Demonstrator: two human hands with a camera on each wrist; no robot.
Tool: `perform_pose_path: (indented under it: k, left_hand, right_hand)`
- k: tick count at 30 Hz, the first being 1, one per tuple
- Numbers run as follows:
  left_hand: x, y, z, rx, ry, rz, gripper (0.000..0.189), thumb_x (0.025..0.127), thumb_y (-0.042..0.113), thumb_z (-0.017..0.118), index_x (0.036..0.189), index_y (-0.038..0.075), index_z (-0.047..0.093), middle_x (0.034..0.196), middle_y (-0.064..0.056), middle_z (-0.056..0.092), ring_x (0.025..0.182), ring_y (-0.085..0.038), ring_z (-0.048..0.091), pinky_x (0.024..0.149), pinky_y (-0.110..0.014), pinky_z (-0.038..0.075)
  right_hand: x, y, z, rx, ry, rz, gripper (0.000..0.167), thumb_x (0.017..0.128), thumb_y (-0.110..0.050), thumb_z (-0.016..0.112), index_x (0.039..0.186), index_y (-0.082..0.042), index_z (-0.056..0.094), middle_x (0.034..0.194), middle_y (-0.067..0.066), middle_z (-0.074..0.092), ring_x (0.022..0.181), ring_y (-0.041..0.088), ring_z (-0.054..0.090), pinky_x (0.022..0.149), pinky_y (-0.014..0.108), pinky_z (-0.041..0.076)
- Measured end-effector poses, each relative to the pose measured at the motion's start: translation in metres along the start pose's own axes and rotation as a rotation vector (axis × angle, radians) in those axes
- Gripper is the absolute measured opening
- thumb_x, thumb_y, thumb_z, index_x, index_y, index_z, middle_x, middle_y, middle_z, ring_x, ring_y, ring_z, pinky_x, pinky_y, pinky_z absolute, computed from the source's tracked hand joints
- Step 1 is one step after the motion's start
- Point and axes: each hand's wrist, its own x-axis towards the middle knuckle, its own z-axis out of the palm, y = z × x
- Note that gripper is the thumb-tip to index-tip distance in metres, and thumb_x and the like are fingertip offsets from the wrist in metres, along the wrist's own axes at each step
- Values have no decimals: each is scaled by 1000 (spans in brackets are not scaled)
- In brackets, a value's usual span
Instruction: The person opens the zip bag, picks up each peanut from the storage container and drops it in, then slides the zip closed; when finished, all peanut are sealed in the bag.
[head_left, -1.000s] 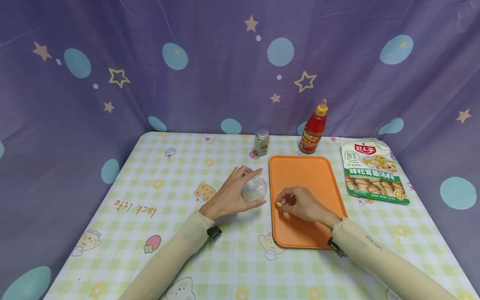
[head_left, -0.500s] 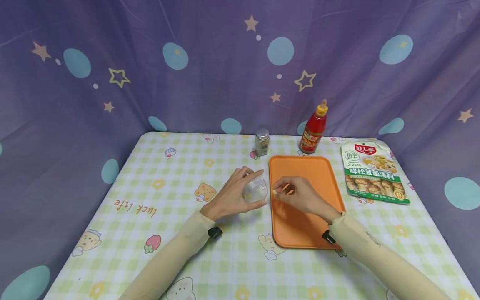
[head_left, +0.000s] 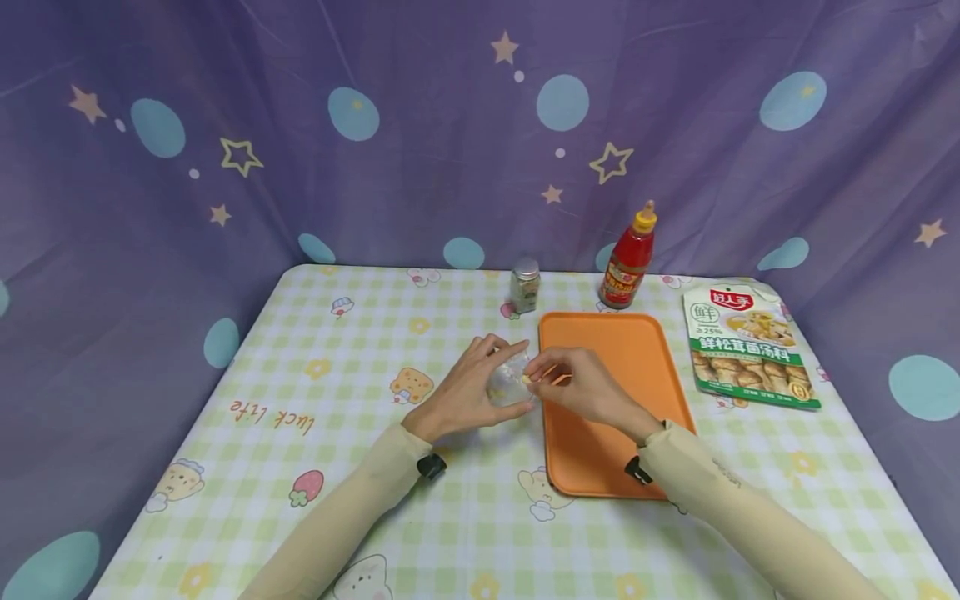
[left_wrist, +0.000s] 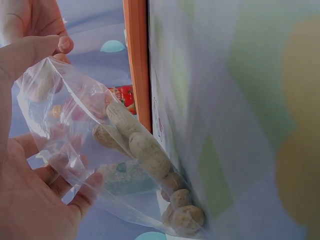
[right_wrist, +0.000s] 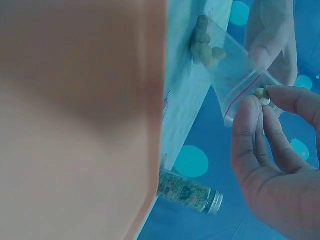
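My left hand (head_left: 465, 390) holds a clear zip bag (left_wrist: 75, 115) between thumb and fingers, its mouth spread toward the right hand. Inside, several unshelled peanuts (left_wrist: 150, 155) lie at the bottom, close to the tablecloth. A single peanut (right_wrist: 261, 96) is pinched between the thumb and fingertips of my right hand (head_left: 588, 387). In the right wrist view that peanut overlaps the bag's mouth, near its red zip line. The right hand reaches in over the left edge of the orange tray (head_left: 600, 467).
A seasoning jar (head_left: 524, 287) and a red sauce bottle (head_left: 624, 267) stand behind the tray. On the right lies a food pouch (head_left: 750, 346). A checked cloth (head_left: 420, 533) covers the table, with a purple curtain (head_left: 420, 208) behind.
My right hand has lifted from the tray and moved left to the bag's mouth, carrying the peanut. The left hand and bag stay almost where they were.
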Motion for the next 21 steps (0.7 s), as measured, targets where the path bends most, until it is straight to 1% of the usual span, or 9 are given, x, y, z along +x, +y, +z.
perform_pose_path:
  k: [6,9,11,14,18,21]
  left_hand:
    - [-1,0,0,-6,9,12,89,86,57,80,159,18,46,132,-8,57,105,-15,43,91,-35,40]
    - [0,0,0,-5,14,21,89,86,56,80,158,15,47,130,-9,57,105,-16,43,90,-35,40]
    - [0,0,0,0,12,20,89,86,57,80,158,16,47,130,-8,57,105,-15,42,90,-34,39]
    - [0,1,-1,2,6,13,89,86,59,79,159,19,46,131,-8,57,105,-15,42,89,-33,39]
    - [0,1,-1,-1,1,5,89,86,58,79,160,21,45,132,-8,56,105,-15,42,90,-34,39]
    - [-1,1,-1,2,0,5,89,86,57,79,160,21,44,132,-7,56,105,-16,42,90,-34,39]
  right_hand:
    - [2,-5,4,2,-28,-25,12,96,-15,75,107,-14,79,107,0,77,92,14,70,86,33,58]
    - [2,-7,3,5,-30,-35,11,96,-14,74,106,-13,79,107,1,77,92,14,70,87,36,59]
    - [1,-7,2,14,-28,-25,12,97,-14,73,107,-13,79,107,2,77,93,15,70,88,38,59]
    - [0,-6,0,17,-11,10,12,98,-15,71,107,-14,79,107,1,77,94,17,71,87,39,59]
    - [-2,-2,-3,15,31,35,14,99,-15,70,110,-12,78,110,4,77,95,18,72,83,34,59]
    - [-3,3,-4,21,72,57,15,99,-15,69,112,-9,76,112,8,76,92,21,72,78,31,58]
